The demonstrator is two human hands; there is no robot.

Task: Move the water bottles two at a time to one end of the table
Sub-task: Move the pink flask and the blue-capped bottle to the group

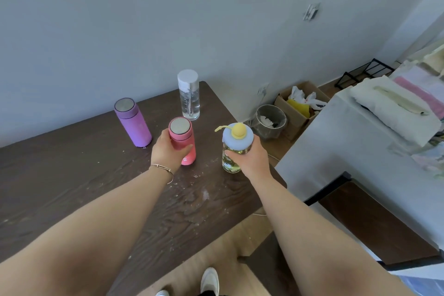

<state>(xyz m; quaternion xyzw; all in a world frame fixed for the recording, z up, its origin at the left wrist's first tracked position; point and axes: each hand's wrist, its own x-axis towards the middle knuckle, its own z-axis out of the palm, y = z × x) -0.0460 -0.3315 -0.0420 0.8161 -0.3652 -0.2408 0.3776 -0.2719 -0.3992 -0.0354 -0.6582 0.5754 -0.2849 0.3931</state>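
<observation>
Several bottles stand near the right end of a dark wooden table (72,187). My left hand (168,150) wraps around a pink flask (183,138) with a steel cap. My right hand (247,156) grips a clear bottle (231,163) with a pale blue lid and yellow knob, close to the table's right edge. A purple flask (133,121) stands to the left, apart from both hands. A tall clear bottle (189,95) with a white cap stands behind, near the far corner by the wall.
Right of the table on the floor are a clear bin (270,121) and a cardboard box (300,103) with bags. A white counter (348,151) with folded towels stands at the right. A wall runs behind the table. White shoes show below.
</observation>
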